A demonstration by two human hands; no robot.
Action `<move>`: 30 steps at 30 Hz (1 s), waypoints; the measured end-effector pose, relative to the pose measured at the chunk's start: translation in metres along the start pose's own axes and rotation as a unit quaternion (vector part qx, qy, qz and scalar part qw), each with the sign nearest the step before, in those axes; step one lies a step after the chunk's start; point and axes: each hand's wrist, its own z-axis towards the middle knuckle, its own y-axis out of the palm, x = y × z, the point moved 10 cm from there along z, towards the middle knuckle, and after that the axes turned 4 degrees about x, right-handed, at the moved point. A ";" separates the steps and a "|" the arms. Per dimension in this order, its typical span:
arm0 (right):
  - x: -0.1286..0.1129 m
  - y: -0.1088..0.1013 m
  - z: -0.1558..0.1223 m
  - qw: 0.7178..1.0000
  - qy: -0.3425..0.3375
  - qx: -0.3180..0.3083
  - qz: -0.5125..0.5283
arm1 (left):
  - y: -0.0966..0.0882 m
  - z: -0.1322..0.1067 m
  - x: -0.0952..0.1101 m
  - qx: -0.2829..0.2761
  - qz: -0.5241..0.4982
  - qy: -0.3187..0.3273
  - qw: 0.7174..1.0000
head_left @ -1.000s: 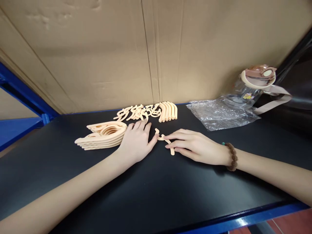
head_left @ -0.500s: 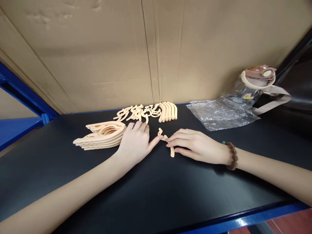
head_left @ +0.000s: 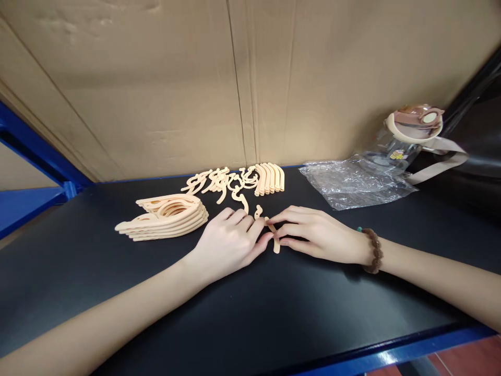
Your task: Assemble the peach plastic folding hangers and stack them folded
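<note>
Both my hands meet at a beige plastic hanger piece (head_left: 276, 245) on the black table. The fingertips of my right hand (head_left: 313, 232) grip this curved strip. My left hand (head_left: 230, 237) has its thumb and index finger closed at the strip's left side, partly covering it. Just beyond them a small knobbed end with a hole (head_left: 258, 212) shows; whether it joins the strip is hidden. A loose S-shaped hook (head_left: 240, 197) lies by my left knuckles. To the left sits a stack of beige hangers (head_left: 164, 219).
Along the back lie loose hooks (head_left: 198, 181) and a row of curved hanger arms (head_left: 270, 178). At the right, a clear plastic bag (head_left: 352, 183) lies by a water jug with a strap (head_left: 407, 141). Cardboard (head_left: 164, 89) stands behind the table.
My left hand has moved right and nearer, from beside the stack and hooks to the strip. An S-shaped hook now lies nearer, apart from the pile. My right hand has barely moved.
</note>
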 end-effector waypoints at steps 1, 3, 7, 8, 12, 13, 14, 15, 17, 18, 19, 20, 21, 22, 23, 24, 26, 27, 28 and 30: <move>0.000 0.000 0.000 1.000 0.003 -0.001 0.000 | 0.002 0.000 -0.004 -0.002 0.004 -0.020 1.000; 0.000 0.000 0.001 1.000 0.009 -0.006 0.002 | 0.007 -0.002 -0.015 -0.015 0.020 -0.073 0.997; -0.001 -0.001 0.002 1.000 0.018 -0.010 0.009 | 0.018 -0.006 -0.021 -0.058 0.032 -0.100 0.993; -0.001 -0.001 0.003 1.000 0.019 -0.010 0.010 | 0.018 -0.006 -0.020 -0.059 0.034 -0.090 0.994; -0.001 -0.001 0.002 1.000 0.018 -0.008 0.011 | 0.007 -0.002 -0.011 -0.021 0.029 -0.053 0.998; -0.001 -0.001 0.002 1.000 0.016 -0.006 0.009 | 0.003 -0.002 -0.007 -0.007 0.015 -0.040 0.999; 0.000 -0.001 0.001 1.000 0.014 -0.002 0.007 | -0.001 -0.001 -0.004 0.008 -0.003 -0.025 1.000; 0.000 -0.001 0.001 1.000 0.012 0.002 0.004 | -0.004 -0.001 -0.001 0.020 -0.024 -0.009 0.999; 0.001 -0.001 0.000 1.000 0.009 0.007 -0.005 | -0.010 -0.001 0.006 0.037 -0.072 0.025 0.996; 0.001 -0.001 -0.001 1.000 0.008 0.007 -0.010 | -0.012 -0.002 0.009 0.042 -0.095 0.042 0.994; 0.001 0.000 -0.001 1.000 0.006 0.005 -0.015 | -0.015 -0.002 0.012 0.047 -0.117 0.056 0.990; 0.001 0.000 -0.001 1.000 0.005 0.003 -0.021 | -0.017 -0.003 0.014 0.052 -0.134 0.067 0.987; 0.001 0.000 -0.001 1.000 0.004 0.003 -0.025 | -0.018 -0.003 0.014 0.054 -0.144 0.072 0.985; 0.000 0.000 0.000 1.000 0.004 0.004 -0.030 | -0.017 -0.003 0.014 0.051 -0.146 0.069 0.985; 0.000 -0.001 0.000 0.999 0.004 0.008 -0.033 | -0.014 -0.003 0.011 0.044 -0.140 0.056 0.988; 0.000 -0.002 0.000 0.999 0.005 0.013 -0.036 | -0.010 -0.003 0.006 0.033 -0.130 0.032 0.990; 0.001 -0.004 0.000 0.999 0.009 0.023 -0.039 | 0.001 -0.003 -0.006 0.004 -0.106 -0.031 0.994; 0.001 -0.005 0.000 0.999 0.012 0.027 -0.040 | 0.006 -0.004 -0.013 -0.012 -0.094 -0.065 0.993; 0.002 -0.005 0.000 0.999 0.016 0.030 -0.039 | 0.011 -0.005 -0.019 -0.028 -0.085 -0.095 0.991; 0.004 -0.006 0.000 0.999 0.023 0.032 -0.036 | 0.020 -0.007 -0.026 -0.055 -0.077 -0.131 0.987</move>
